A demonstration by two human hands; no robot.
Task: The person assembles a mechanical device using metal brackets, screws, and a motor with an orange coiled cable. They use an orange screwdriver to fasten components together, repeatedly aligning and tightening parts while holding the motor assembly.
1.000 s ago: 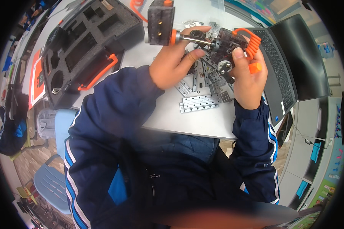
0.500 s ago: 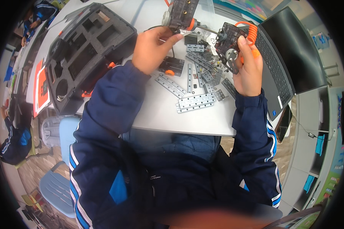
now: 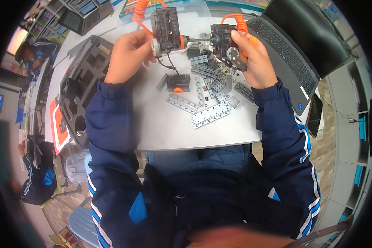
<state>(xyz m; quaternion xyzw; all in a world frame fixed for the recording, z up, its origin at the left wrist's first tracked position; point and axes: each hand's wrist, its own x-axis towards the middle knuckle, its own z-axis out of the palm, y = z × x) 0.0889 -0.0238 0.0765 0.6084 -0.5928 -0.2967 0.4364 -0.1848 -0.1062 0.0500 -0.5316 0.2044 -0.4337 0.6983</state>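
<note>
My left hand (image 3: 129,57) is closed at the left side of a dark see-through motor unit (image 3: 167,28), its fingertips at the unit's grey wheel (image 3: 156,47). A metal shaft (image 3: 198,40) runs from the unit's orange collar to a second dark motor unit (image 3: 224,39). My right hand (image 3: 258,60) grips this second unit, with the thumb on its upper right edge. A round metal disc and a dark bracket hang under it. Below the first unit, black cables lead down towards a small dark box with an orange button (image 3: 178,89) on the table.
Grey perforated metal beams (image 3: 211,115), plates and small screws lie mid-table. An open foam-lined case (image 3: 72,89) stands at the left, beside an orange-and-white booklet (image 3: 61,128). An open laptop (image 3: 283,58) is at the right. A person (image 3: 41,53) sits at the far left.
The view has turned, showing more of the far left. My left hand has shifted from below the first unit to its left side, near the wheel. The right hand still grips the second unit.
</note>
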